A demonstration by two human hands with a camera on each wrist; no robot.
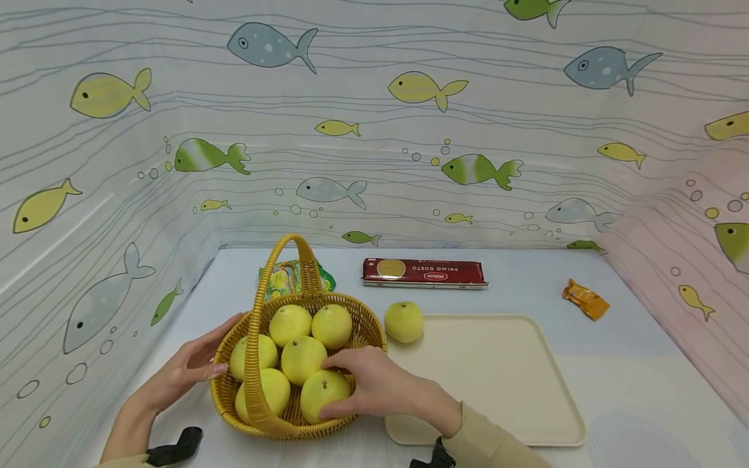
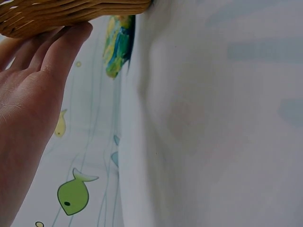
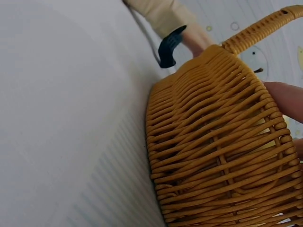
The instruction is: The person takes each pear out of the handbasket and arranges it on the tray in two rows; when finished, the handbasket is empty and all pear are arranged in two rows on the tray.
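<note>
A yellow wicker basket with a tall arched handle holds several round yellow-green pears. My right hand reaches over the basket's right side, its thumb and fingers gripping the front-right pear. On the opposite side, my left hand rests against the outer left wall, thumb at the rim. The left wrist view shows long, fairly straight fingers touching the basket's underside edge. In the right wrist view the woven wall hides the held pear and most of the hand.
One more pear sits by the upper-left corner of a cream tray, right of the basket. Behind lie a dark red Primo Gusto package and a green patterned packet. A small orange packet lies back right.
</note>
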